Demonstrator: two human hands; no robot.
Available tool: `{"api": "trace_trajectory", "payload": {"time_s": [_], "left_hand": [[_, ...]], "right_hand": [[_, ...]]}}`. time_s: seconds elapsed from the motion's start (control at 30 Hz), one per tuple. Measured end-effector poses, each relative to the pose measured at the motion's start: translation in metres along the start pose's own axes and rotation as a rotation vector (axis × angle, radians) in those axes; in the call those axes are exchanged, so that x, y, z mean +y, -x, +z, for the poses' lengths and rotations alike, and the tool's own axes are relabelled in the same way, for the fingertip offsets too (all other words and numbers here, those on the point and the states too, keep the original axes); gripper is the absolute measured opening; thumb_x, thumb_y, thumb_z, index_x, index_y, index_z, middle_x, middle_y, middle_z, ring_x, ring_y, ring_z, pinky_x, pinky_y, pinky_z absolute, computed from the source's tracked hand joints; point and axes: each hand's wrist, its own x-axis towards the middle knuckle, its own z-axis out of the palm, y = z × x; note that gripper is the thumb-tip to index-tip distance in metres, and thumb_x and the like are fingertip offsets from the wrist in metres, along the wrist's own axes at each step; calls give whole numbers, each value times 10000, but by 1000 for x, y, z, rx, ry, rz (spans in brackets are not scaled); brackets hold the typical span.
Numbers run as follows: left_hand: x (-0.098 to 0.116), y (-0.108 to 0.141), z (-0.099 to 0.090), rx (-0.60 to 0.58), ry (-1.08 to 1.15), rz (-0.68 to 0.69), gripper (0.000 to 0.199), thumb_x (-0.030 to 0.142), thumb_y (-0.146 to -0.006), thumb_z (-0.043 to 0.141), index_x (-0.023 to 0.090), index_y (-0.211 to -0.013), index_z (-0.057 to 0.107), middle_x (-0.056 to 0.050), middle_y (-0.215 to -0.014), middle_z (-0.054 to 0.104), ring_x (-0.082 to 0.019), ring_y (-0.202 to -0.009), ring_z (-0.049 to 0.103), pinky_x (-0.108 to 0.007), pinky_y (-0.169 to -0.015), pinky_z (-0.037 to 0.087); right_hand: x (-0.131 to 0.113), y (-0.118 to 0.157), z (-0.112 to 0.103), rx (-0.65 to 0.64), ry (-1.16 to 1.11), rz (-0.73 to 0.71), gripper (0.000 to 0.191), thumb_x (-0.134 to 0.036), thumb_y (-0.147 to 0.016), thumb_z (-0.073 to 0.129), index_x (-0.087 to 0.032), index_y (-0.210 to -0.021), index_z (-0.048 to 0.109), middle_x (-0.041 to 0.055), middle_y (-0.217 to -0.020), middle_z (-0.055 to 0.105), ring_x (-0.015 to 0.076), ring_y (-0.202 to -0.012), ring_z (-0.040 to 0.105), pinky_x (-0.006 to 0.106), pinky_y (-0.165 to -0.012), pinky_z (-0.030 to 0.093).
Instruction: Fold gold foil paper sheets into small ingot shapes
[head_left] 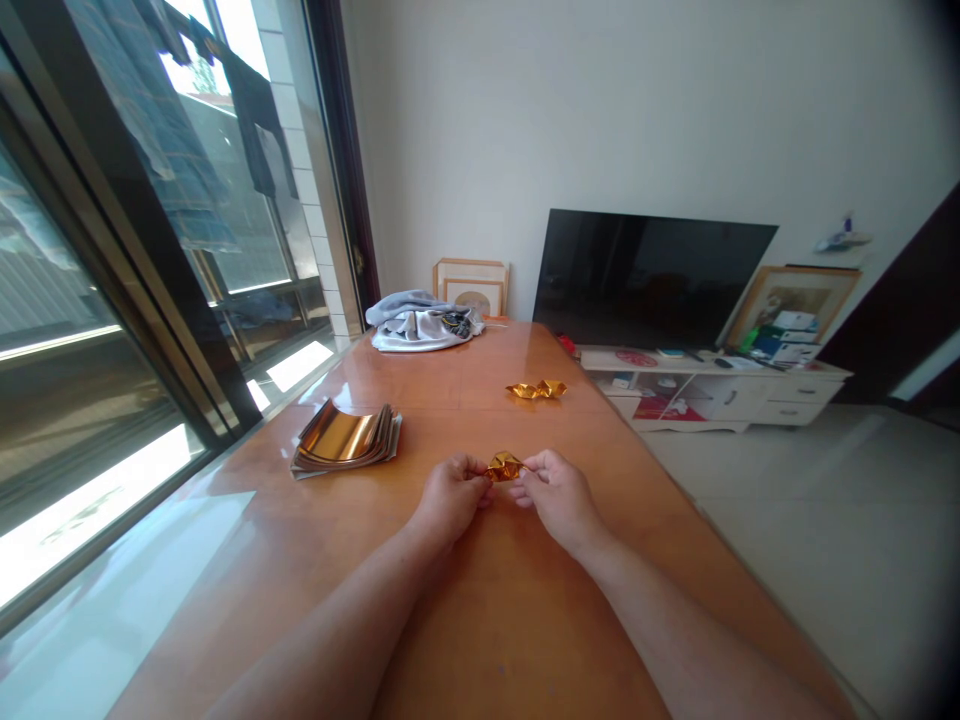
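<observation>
Between my two hands is a small folded gold foil paper piece (504, 465), held just over the wooden table (517, 620). The fingers of my left hand (456, 495) pinch its left end. My right hand (556, 495) grips the right end with thumb and fingers. Farther up the table lie folded gold foil pieces (537, 390), shaped like ingots and set side by side. A stack of gold foil sheets (341, 438), curled at the edges, rests to the left of my left hand.
A grey cloth bundle (420, 322) sits at the table's far end, before a leaning picture frame (472, 285). On the right, a television (649, 285) stands on a white cabinet (750, 390). Along the left runs a sliding glass door (225, 200).
</observation>
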Motion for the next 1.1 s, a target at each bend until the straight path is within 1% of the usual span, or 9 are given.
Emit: {"api": "trace_trajectory", "payload": {"time_s": [0.27, 0.43, 0.57, 0.73, 0.83, 0.93, 1.03, 1.1], "left_hand": [[2, 1, 0, -8, -20, -5, 130, 155, -737, 646, 163, -857, 597, -7, -644, 676, -138, -606, 645, -225, -597, 491], [3, 2, 0, -12, -20, -2, 137, 180, -733, 657, 163, -854, 595, -5, -640, 670, -133, -593, 629, -223, -586, 485], [5, 3, -1, -21, -11, -1, 126, 190, -731, 652, 168, -836, 586, 1, -622, 659, -130, -571, 613, -219, -564, 473], [6, 4, 0, -23, 5, 1, 127, 201, -734, 654, 175, -829, 574, 8, -610, 646, -121, -556, 601, -210, -553, 460], [4, 2, -1, -16, 14, 5, 147, 216, -732, 670, 180, -838, 575, 13, -618, 643, -123, -564, 607, -208, -558, 455], [-3, -2, -3, 1, -13, 39, 161, 224, -728, 684, 181, -849, 588, 12, -656, 649, -124, -575, 612, -207, -558, 450], [-9, -9, -8, 13, -76, 107, 160, 203, -731, 677, 175, -872, 606, 9, -712, 660, -116, -601, 613, -200, -573, 451], [-12, -12, -10, -1, -95, 143, 258, 165, -725, 665, 168, -981, 629, 3, -755, 682, -116, -624, 619, -202, -591, 458]], "right_hand": [[-1, -1, 0, 0, 18, 0, 155, -314, -860, 604, -182, -935, 574, 43, -802, 737, 194, -709, 744, 289, -603, 606], [-2, 0, 0, -6, 54, -4, 170, -336, -858, 615, -173, -903, 599, 35, -750, 722, 179, -659, 726, 275, -571, 594], [-2, 0, -1, -13, 62, 0, 188, -357, -859, 615, -175, -903, 605, 29, -747, 714, 172, -647, 722, 270, -572, 591], [0, -2, -3, -15, 94, 4, 184, -361, -843, 625, -188, -899, 599, 21, -752, 715, 185, -651, 724, 287, -580, 588], [2, -3, -5, 5, 123, -20, 224, -363, -832, 636, -196, -972, 587, 3, -727, 711, 192, -628, 719, 296, -581, 578], [3, -3, -5, 11, 110, -35, 295, -366, -836, 629, -192, -1071, 590, 8, -748, 725, 198, -651, 720, 312, -618, 579], [4, -4, -4, -38, 75, -73, 259, -355, -845, 612, -188, -1041, 636, 49, -867, 754, 201, -734, 724, 332, -703, 589], [5, -4, -3, -47, 84, -123, 234, -332, -842, 613, -199, -1028, 660, 61, -938, 761, 205, -792, 724, 348, -772, 589]]}}
